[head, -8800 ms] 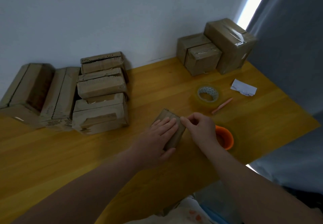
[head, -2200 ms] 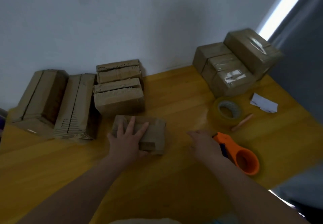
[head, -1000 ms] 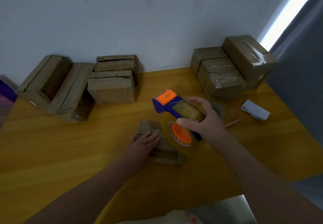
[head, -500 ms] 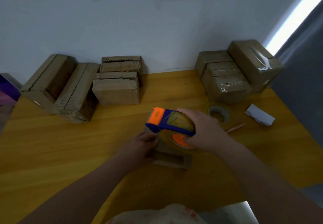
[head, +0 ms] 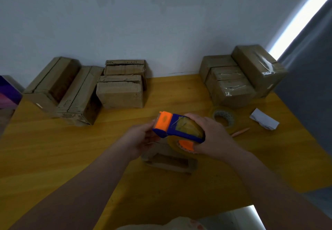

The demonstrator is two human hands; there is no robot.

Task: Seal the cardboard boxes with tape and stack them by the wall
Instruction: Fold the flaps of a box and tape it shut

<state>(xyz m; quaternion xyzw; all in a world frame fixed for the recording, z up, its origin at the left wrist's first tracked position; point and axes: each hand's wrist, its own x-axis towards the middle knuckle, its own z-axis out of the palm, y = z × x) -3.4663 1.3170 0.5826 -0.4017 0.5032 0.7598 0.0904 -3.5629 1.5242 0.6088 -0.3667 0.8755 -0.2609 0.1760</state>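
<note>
— Since neither hand rests on the box (head: 168, 161), what goes wrong first?

— It slides, I'd judge. The right hand (head: 213, 138) is wrapped round the dispenser (head: 179, 131), which it holds in the air just over the box's far edge. The left hand (head: 142, 138) is curled at the dispenser's orange nose. If the tape (head: 172, 144) lands while the box lies loose on the table (head: 71, 158), the pull could drag it or lay the strip crooked.

— Is the left hand pinching the tape's end?

— I cannot tell; its fingertips are hidden under the nose (and clear tape hardly shows in this dim light). If the end has stuck back down, picking at it could tear it or fold it on itself.

— And the box, relative to the hands?

— It lies below and between them, flat on the table, and seems to touch neither. Its near side shows a dark gap, so the flaps may lift unless pressed.

— The sealed boxes (head: 231, 89)?

— They sit at the far right, against the wall (head: 161, 32), well apart from the hands.
</note>
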